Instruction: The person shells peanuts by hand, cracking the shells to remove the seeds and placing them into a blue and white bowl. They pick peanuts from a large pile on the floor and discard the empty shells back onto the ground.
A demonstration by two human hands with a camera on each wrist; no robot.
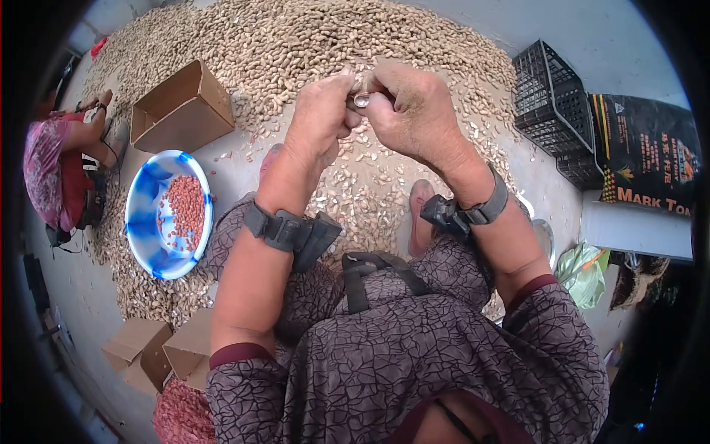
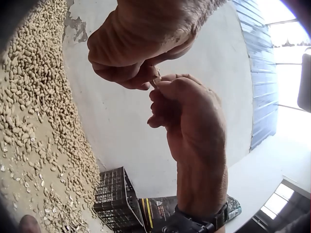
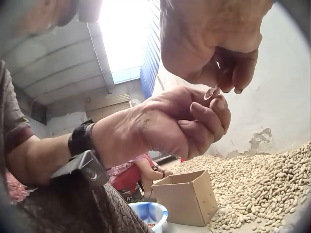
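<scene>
Both hands meet in front of the chest over the heap, fingertips nearly together. Between them is a small split peanut shell, its pale hollow inside showing. The left hand pinches it from one side, fingers curled. From the other side the right hand holds it with thumb and bent fingers. In the right wrist view, the opened shell sits at the left hand's fingertips, with the right hand just above. The left wrist view shows only a sliver of shell between the fingertips; any kernel inside is hidden.
Unshelled peanuts are heaped along the wall, with broken shells between the feet. A blue-and-white basin holds red kernels. Around stand a cardboard box, a black crate and a printed sack. Another person sits at left.
</scene>
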